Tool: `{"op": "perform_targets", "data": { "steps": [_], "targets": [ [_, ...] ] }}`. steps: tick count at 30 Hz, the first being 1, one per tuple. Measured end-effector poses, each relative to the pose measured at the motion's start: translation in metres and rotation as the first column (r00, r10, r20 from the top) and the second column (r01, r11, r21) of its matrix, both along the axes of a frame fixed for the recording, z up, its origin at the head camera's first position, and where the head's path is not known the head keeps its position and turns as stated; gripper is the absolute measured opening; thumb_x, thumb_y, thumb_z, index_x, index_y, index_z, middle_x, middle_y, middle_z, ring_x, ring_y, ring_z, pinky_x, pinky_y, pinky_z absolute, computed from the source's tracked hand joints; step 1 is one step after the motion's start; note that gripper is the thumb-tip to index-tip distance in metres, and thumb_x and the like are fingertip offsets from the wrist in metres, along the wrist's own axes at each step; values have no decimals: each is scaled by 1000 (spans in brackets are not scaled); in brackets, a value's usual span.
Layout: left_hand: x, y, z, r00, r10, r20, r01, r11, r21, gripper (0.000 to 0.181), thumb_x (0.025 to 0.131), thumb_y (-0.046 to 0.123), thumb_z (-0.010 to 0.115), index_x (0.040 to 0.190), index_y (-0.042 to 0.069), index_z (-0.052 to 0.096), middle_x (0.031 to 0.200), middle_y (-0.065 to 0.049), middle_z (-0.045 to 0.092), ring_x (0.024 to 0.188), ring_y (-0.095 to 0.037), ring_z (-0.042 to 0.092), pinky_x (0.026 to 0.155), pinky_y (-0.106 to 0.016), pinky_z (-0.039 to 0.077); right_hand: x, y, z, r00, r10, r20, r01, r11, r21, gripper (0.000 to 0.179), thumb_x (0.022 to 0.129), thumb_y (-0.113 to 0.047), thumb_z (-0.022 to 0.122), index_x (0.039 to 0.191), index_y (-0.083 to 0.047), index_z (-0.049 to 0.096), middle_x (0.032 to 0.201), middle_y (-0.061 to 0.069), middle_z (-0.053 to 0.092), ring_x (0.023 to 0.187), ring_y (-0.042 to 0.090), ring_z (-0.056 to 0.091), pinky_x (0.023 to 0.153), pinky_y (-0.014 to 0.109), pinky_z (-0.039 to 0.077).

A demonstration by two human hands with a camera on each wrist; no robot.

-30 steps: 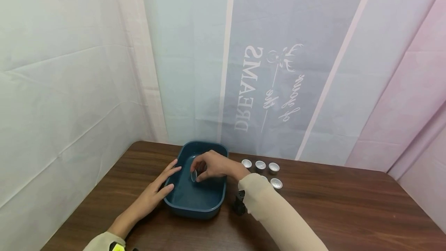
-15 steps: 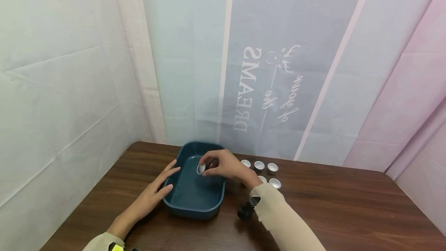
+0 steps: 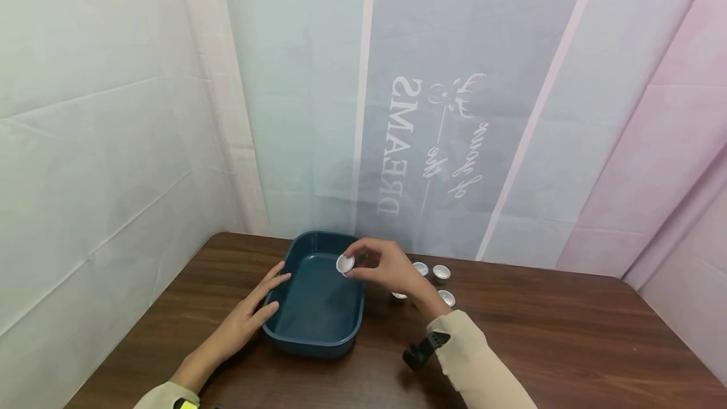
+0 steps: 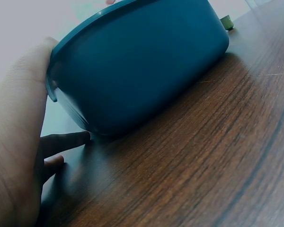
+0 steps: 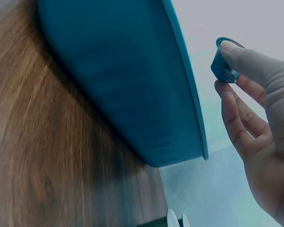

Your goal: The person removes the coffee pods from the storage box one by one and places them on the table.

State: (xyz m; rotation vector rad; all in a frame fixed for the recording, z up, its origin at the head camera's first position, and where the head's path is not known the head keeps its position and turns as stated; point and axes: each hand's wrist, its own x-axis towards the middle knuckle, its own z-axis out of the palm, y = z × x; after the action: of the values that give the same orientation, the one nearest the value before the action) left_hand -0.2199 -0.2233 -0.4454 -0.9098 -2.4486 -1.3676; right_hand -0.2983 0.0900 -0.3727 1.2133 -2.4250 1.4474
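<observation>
My right hand pinches a small coffee capsule between thumb and fingers, over the right side of a dark teal tub. In the head view the capsule's pale round lid faces the camera; its tapered cup shows in the right wrist view, above the tub's rim. My left hand rests at the tub's left edge with its fingers spread and fairly straight. The left wrist view shows fingers low beside the tub's outer wall, close to the table.
Several silver-lidded capsules stand on the dark wooden table right of the tub, partly behind my right forearm. A printed cloth backdrop hangs along the table's back edge. A black strapped device is on my right wrist.
My right hand has moved rightward and up from inside the tub toward its right rim, carrying the capsule, whose lid has turned toward the camera. My left hand stays at the tub's edge.
</observation>
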Motion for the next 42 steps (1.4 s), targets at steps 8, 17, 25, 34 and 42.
{"op": "perform_targets", "data": {
  "steps": [8,17,25,34,42],
  "targets": [
    [0,0,-2,1000,-8,-3,8,1000,-4,50,100,3,43,148,8,33,159,-8,12,140,-42,15,96,-72,22,23,23,24,999,-14,43,18,996,-88,30,82,-4,75,110,-3,66,106,7,66,95,26,64,79,41,52],
    [-1,-1,-2,1000,-2,-2,2,1000,-17,51,100,4,43,149,15,33,159,-7,11,140,-40,15,97,-71,23,23,66,21,995,-75,70,88,974,-207,30,82,2,72,111,4,62,109,16,63,95,35,63,74,37,53],
    [1,-1,-1,1000,4,3,-4,1000,1,51,99,4,44,148,14,34,159,-7,13,140,-41,14,97,-71,21,15,93,9,987,-128,92,148,953,-263,31,80,7,73,109,4,62,101,18,67,88,23,65,74,31,53],
    [-1,-1,0,1000,-1,0,1,1000,-13,53,100,4,43,149,19,33,159,-8,11,141,-41,14,97,-71,22,5,129,-12,972,-226,67,235,913,-333,34,79,3,75,111,2,62,108,12,65,97,18,64,78,27,52],
    [-2,-2,-2,1000,-2,13,2,1000,-23,51,100,4,42,150,12,31,159,-8,10,143,-33,13,97,-71,23,8,144,-21,959,-272,78,283,911,-302,35,81,-3,76,113,0,63,108,14,64,96,19,64,76,27,52]
  ]
}}
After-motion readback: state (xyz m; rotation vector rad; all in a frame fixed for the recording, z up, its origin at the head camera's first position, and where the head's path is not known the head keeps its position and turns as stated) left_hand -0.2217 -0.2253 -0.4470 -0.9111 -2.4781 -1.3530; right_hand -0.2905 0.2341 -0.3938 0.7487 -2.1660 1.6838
